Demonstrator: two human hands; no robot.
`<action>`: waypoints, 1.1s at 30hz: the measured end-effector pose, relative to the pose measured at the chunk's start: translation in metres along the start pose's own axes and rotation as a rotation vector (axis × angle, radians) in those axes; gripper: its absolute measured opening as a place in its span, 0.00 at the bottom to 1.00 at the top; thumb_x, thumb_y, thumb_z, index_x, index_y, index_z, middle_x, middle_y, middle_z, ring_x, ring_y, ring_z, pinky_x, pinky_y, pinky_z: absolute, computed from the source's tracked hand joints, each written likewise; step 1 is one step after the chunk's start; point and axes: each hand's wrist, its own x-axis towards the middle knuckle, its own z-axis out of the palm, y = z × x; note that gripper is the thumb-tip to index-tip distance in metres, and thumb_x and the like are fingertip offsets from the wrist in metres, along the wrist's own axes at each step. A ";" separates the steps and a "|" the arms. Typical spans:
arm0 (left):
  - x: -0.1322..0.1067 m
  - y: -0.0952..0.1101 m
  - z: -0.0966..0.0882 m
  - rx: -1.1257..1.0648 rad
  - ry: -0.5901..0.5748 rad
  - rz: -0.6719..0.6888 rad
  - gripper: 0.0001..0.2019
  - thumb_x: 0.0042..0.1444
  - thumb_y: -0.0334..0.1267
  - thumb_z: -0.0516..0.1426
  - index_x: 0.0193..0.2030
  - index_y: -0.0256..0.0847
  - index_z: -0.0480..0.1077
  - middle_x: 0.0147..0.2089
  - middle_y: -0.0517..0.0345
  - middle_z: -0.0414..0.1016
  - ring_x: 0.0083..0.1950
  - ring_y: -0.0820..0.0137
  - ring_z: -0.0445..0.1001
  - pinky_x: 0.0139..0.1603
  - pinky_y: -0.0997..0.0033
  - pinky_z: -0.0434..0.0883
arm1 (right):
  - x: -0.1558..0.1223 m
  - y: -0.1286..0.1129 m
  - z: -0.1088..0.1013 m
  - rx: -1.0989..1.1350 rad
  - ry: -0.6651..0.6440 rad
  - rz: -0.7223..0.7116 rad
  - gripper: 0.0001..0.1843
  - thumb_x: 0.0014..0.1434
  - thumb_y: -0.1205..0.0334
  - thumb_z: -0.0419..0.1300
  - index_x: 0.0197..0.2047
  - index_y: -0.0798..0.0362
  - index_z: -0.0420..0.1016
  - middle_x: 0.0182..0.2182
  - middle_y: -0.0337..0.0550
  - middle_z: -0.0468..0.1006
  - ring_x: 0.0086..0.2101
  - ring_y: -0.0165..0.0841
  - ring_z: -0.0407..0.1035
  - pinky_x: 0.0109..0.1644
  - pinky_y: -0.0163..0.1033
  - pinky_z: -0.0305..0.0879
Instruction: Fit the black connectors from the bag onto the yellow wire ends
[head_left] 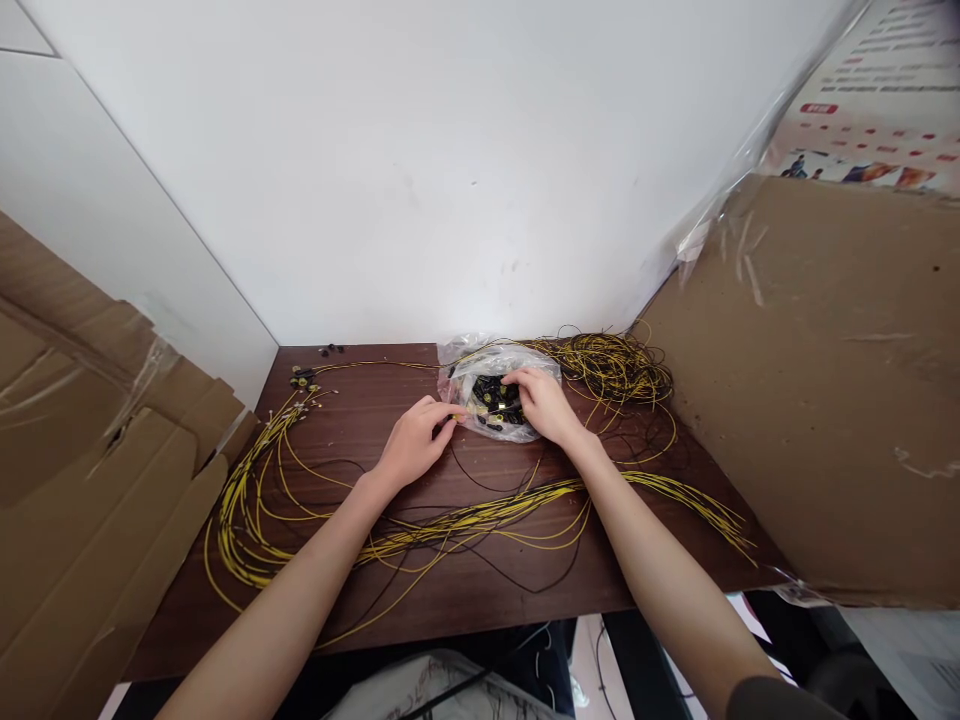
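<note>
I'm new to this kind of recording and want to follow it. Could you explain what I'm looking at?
Gladly. There is no machine here, just a person's two bare hands. The single picture comes from a camera worn on their head, looking forward and down.

On the dark brown wooden-looking tabletop lies a long bundle of yellow and black wires, and at the far right a tangled heap of similar thin wires. Brown cardboard panels stand on both sides.

At the far middle sits an open, clear plastic bag holding small black parts. The right hand has its fingers in the bag's opening; the left hand has its fingertips at the near left edge. Whether either grips anything is too small to tell.
</note>
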 end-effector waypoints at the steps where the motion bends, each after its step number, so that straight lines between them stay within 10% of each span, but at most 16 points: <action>1: 0.000 0.000 0.000 -0.001 0.000 0.000 0.12 0.60 0.34 0.48 0.43 0.41 0.73 0.39 0.55 0.75 0.40 0.68 0.68 0.41 0.70 0.66 | 0.000 -0.001 0.004 -0.014 0.003 -0.013 0.23 0.55 0.76 0.44 0.49 0.59 0.72 0.47 0.49 0.74 0.48 0.35 0.65 0.54 0.40 0.58; 5: 0.000 0.000 0.000 -0.003 -0.001 -0.009 0.13 0.60 0.34 0.48 0.44 0.41 0.73 0.38 0.54 0.75 0.39 0.69 0.68 0.40 0.71 0.66 | -0.002 -0.008 0.012 -0.068 -0.047 -0.073 0.26 0.54 0.76 0.46 0.55 0.61 0.67 0.55 0.53 0.69 0.54 0.37 0.60 0.58 0.44 0.54; 11: -0.001 0.001 0.000 -0.005 0.000 -0.013 0.13 0.59 0.34 0.48 0.44 0.41 0.73 0.38 0.54 0.74 0.38 0.69 0.68 0.39 0.72 0.66 | -0.001 -0.015 0.001 0.006 -0.065 -0.029 0.21 0.54 0.78 0.45 0.41 0.54 0.75 0.39 0.43 0.78 0.42 0.34 0.67 0.49 0.40 0.61; 20: -0.001 0.000 0.001 -0.011 -0.008 -0.013 0.13 0.59 0.33 0.49 0.44 0.41 0.73 0.38 0.55 0.75 0.39 0.68 0.68 0.41 0.70 0.66 | -0.003 -0.011 0.016 -0.126 -0.084 -0.060 0.26 0.56 0.76 0.45 0.58 0.61 0.64 0.58 0.51 0.65 0.57 0.38 0.56 0.60 0.44 0.51; 27: 0.000 0.002 -0.002 -0.013 -0.021 -0.015 0.13 0.59 0.33 0.49 0.44 0.42 0.73 0.41 0.55 0.76 0.42 0.67 0.69 0.44 0.69 0.66 | -0.003 -0.012 0.000 -0.205 0.012 0.094 0.20 0.59 0.73 0.45 0.45 0.55 0.74 0.45 0.48 0.75 0.48 0.38 0.65 0.52 0.45 0.55; 33: 0.000 0.001 0.000 -0.007 -0.016 -0.008 0.13 0.59 0.33 0.48 0.44 0.42 0.73 0.41 0.56 0.76 0.41 0.68 0.69 0.43 0.69 0.66 | -0.004 -0.011 0.009 -0.226 -0.047 0.009 0.22 0.63 0.65 0.46 0.59 0.54 0.62 0.56 0.49 0.68 0.55 0.40 0.58 0.55 0.47 0.51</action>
